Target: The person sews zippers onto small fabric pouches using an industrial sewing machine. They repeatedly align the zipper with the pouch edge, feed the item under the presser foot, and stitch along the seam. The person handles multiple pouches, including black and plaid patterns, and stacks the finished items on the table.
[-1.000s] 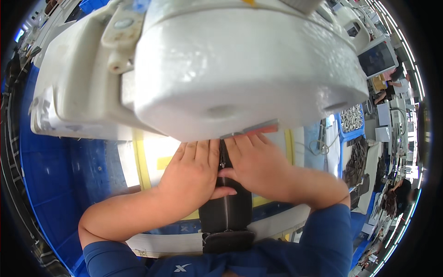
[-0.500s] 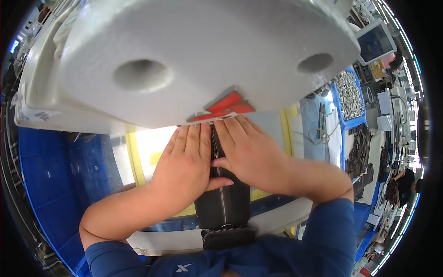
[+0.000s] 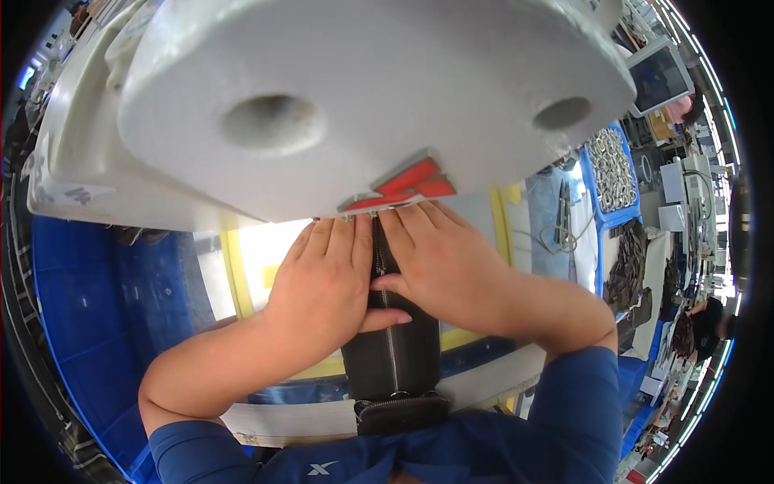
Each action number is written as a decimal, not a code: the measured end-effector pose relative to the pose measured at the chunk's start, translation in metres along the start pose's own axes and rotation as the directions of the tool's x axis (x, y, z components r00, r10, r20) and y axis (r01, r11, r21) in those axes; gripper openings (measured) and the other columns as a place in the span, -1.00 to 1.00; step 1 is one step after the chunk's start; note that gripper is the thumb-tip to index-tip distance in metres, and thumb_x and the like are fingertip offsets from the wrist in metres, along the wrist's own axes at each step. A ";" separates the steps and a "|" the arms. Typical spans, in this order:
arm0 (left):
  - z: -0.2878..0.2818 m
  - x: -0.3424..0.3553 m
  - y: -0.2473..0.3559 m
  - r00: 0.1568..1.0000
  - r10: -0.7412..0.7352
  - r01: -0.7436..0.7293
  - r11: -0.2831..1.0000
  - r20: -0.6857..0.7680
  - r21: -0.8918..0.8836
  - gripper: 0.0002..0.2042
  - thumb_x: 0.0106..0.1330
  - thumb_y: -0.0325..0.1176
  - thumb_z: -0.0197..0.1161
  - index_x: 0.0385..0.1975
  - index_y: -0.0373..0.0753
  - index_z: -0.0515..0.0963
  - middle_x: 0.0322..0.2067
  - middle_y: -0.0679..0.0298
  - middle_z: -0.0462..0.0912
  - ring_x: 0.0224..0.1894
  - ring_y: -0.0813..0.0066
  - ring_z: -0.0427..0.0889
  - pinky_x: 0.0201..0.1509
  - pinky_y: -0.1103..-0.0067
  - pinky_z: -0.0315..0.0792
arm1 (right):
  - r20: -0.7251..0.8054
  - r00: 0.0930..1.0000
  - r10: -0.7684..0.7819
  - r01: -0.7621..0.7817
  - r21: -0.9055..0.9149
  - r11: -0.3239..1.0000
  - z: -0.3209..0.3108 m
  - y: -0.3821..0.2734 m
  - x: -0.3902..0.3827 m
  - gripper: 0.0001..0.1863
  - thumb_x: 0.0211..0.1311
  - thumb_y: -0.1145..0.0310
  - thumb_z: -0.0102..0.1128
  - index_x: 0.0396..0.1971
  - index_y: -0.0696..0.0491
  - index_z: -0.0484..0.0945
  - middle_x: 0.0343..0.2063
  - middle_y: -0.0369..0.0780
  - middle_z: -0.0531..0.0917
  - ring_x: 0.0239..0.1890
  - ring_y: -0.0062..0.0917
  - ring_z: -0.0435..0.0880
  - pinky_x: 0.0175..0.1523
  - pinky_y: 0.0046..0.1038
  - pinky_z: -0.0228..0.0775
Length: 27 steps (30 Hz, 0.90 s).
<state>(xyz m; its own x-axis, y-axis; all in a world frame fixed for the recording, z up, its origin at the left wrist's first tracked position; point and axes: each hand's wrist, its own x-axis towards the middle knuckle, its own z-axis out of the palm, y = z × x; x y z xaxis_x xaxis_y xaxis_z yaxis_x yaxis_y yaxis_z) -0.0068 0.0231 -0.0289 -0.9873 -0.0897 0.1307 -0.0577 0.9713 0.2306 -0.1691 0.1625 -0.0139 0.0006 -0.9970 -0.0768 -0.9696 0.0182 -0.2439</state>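
A long black piece (image 3: 367,363) with a metal zipper (image 3: 392,355) down its middle lies lengthwise on the work surface in front of me. My left hand (image 3: 326,270) presses flat along its left side, fingers stretched forward and thumb reaching across the zipper. On the other side, my right hand (image 3: 443,262) lies flat too, its thumb pointing inward at the zipper. Both sets of fingertips reach the lower edge of a large pale grey machine head (image 3: 403,97), which looks like a sewing machine. The head hides the piece's far end and any needle or foot.
Blue bin walls (image 3: 81,298) stand at the left. To the right, a blue tray (image 3: 622,214) holds many metal rings, with a heap of black pieces (image 3: 625,266) nearer me. Yellow tape strips (image 3: 501,234) run along the work surface. A screen (image 3: 661,77) stands at the far right.
The machine head sits slightly farther right in view. Both hands keep the same flat pose on the black piece, with barely any visible movement.
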 end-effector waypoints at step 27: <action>-0.003 0.004 0.000 0.999 -0.005 0.005 1.000 0.051 -0.001 0.17 -0.02 0.43 0.48 0.28 -0.65 0.43 0.15 -0.21 0.59 0.14 -0.08 0.61 0.29 0.27 0.50 | -0.008 1.000 0.025 -0.025 0.016 1.000 -0.003 -0.001 -0.001 -0.12 0.32 -0.04 0.37 0.32 0.44 0.40 0.24 0.15 0.55 0.34 -0.04 0.55 0.46 -0.16 0.37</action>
<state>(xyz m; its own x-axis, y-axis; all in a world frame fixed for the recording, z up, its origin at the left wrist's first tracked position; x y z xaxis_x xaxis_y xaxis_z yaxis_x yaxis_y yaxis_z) -0.0099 0.0217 -0.0251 -0.9933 -0.0832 0.0800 -0.0626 0.9706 0.2325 -0.1690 0.1635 -0.0103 -0.0256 -0.9969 -0.0747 -0.9653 0.0440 -0.2575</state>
